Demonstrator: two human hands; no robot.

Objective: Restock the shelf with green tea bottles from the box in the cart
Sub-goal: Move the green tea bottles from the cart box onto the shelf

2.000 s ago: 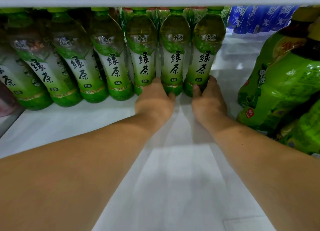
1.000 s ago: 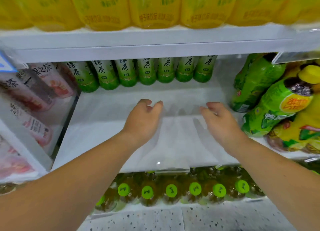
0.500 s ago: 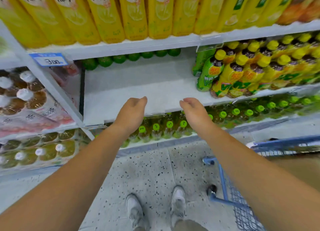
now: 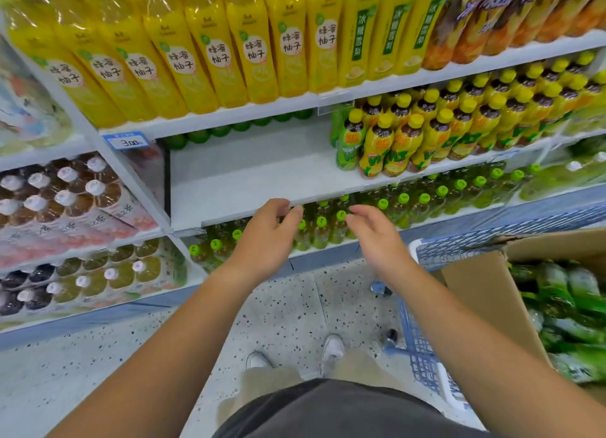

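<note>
Green all over, the green tea bottles [image 4: 570, 309] lie on their sides, packed close together in the open cardboard box [image 4: 485, 283] at the right edge of the frame. They are blurred, so their labels cannot be read. The box sits in a blue wire cart [image 4: 423, 362] at the lower right, on the speckled floor. In the middle of the frame is the white shelf [image 4: 262, 178], its front part bare. At its back, just under the board above, runs a row of round green bottle bottoms [image 4: 210, 135], and its right part holds yellow-capped bottles [image 4: 393, 142]. The left hand [image 4: 262, 237] and the right hand [image 4: 377, 240] hang side by side at the centre of the frame, a little apart, in front of the shelf's front edge. The fingers of both are loosely curled and hold nothing. The left fingertips overlap the shelf edge in the picture, but whether they touch it cannot be told. Behind the hands, the shelf below shows green-capped bottles [image 4: 321, 227]. Tall yellow bottles [image 4: 210, 60] fill the top of the frame, with a blue price tag [image 4: 126, 141] at the upper left. White shoes [image 4: 331, 349] show near the bottom centre.
</note>
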